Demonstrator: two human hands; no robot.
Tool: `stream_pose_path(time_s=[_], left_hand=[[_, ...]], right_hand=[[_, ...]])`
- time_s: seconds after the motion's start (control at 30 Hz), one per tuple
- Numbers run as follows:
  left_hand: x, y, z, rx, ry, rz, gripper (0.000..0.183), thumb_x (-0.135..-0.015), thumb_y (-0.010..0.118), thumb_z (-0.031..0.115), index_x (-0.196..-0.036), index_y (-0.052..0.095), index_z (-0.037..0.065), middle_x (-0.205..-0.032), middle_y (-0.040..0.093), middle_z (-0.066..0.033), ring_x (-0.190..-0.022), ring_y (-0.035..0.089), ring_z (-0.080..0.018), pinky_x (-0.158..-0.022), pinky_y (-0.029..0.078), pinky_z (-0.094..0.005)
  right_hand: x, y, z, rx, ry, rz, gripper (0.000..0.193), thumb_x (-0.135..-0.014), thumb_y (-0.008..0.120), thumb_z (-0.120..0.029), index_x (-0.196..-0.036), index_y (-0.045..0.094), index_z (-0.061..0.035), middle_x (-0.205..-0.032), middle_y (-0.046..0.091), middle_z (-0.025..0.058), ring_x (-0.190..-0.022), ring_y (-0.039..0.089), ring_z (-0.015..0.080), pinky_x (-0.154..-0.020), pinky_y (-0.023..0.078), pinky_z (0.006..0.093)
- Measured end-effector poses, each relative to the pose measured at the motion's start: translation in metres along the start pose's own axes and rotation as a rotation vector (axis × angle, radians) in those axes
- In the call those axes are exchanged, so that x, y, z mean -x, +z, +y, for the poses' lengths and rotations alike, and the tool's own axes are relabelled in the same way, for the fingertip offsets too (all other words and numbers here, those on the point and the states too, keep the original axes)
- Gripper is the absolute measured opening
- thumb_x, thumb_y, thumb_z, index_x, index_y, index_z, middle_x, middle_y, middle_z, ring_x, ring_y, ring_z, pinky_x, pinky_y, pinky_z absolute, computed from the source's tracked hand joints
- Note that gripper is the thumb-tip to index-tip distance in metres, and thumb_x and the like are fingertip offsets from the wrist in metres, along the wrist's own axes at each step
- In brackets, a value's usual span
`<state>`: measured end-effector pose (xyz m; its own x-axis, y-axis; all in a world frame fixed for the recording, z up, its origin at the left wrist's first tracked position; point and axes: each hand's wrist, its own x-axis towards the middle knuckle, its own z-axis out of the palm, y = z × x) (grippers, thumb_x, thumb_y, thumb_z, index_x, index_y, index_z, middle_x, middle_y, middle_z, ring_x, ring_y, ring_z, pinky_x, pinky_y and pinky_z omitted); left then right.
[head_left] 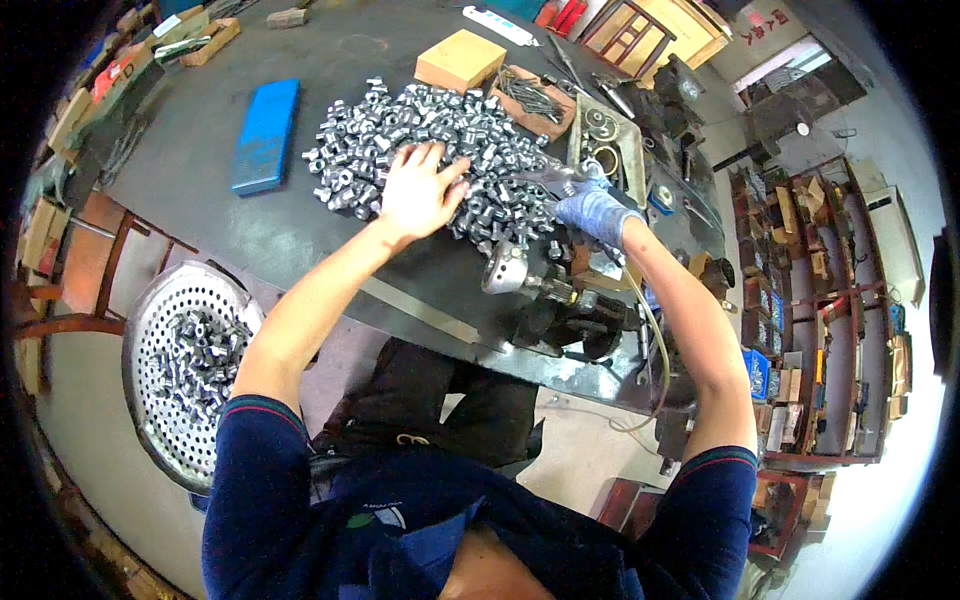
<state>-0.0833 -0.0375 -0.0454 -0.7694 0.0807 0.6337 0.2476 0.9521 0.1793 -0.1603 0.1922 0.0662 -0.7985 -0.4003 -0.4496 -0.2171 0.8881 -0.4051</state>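
mostly metal on this bench. far left, off the table edge: a round perforated metal tray (pixel 165 330) holding a small batch of the same silver fittings, set beside a wooden chair (pixel 85 270). on the dark steel tabletop (pixel 300 230), a flat blue case (pixel 265 135) lies well apart from the work. centre: a broad heap of small silver metal fittings (pixel 420 130), loose and tumbled. left hand (pixel 415 190) bare, fingers spread flat, palm pressed on the near edge of the heap; nothing pinched between the fingers as far as shows. judgement: each piece small, stiff, dense for its size, likely smooth and slick, will roll or slide; best picked singly by fingertips across the body, or raked in handfuls. no fragility to worry over. right of heap: right hand (pixel 595 210) in a blue knit glove, closed around a metal tool or part at the heap's right edge; exact item too small to tell. below it a bench-mounted machine (pixel 530 280) with a silver bell-shaped head. behind: tan box (pixel 460 60), tray of dark nails (pixel 535 100). far right: crowded shelving (pixel 810 300), pale concrete floor.
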Motion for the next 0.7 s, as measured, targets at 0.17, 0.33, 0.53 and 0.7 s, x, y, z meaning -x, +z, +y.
stream_pose_path(time_s=[0.17, 0.33, 0.53, 0.7], left_hand=[[0.029, -0.016, 0.006, 0.086, 0.064, 0.024, 0.027, -0.078, 0.059, 0.029, -0.102, 0.064, 0.017, -0.093, 0.055, -0.0101, -0.089, 0.051, -0.0271, -0.085, 0.036, -0.0405], [0.051, -0.008, 0.016, 0.277, 0.032, 0.021, 0.029, -0.068, 0.066, 0.017, -0.097, 0.066, 0.017, -0.103, 0.055, -0.0070, -0.102, 0.049, -0.0264, -0.079, 0.044, -0.0373], [0.061, -0.018, 0.008, 0.320, 0.055, -0.014, 0.030, -0.067, 0.067, 0.016, -0.097, 0.066, 0.020, -0.102, 0.057, -0.0038, -0.107, 0.048, -0.0282, -0.086, 0.043, -0.0375], [0.075, -0.041, 0.009, 0.384, 0.124, 0.043, 0.026, -0.069, 0.067, 0.013, -0.095, 0.066, 0.014, -0.102, 0.060, -0.0049, -0.106, 0.051, -0.0260, -0.088, 0.042, -0.0383]], right_hand=[[0.004, 0.002, 0.018, 0.652, -0.253, -0.061, 0.030, -0.080, 0.052, -0.019, -0.110, 0.052, -0.0141, -0.094, 0.059, 0.0086, -0.080, 0.056, 0.0245, -0.071, 0.043, 0.0461], [0.041, -0.012, -0.003, 0.200, -0.029, -0.077, 0.038, -0.081, 0.055, -0.023, -0.117, 0.049, -0.0162, -0.078, 0.059, 0.0060, -0.062, 0.055, 0.0177, -0.050, 0.044, 0.0381], [0.054, -0.034, -0.035, 0.028, 0.127, 0.023, 0.015, -0.077, 0.054, -0.019, -0.079, 0.058, -0.0044, -0.058, 0.054, 0.0061, -0.042, 0.050, 0.0151, -0.040, 0.041, 0.0281], [0.000, 0.001, -0.020, 0.393, -0.103, 0.053, 0.033, -0.077, 0.051, -0.033, -0.082, 0.062, -0.0018, -0.073, 0.061, 0.0187, -0.070, 0.062, 0.0304, -0.065, 0.049, 0.0369]])
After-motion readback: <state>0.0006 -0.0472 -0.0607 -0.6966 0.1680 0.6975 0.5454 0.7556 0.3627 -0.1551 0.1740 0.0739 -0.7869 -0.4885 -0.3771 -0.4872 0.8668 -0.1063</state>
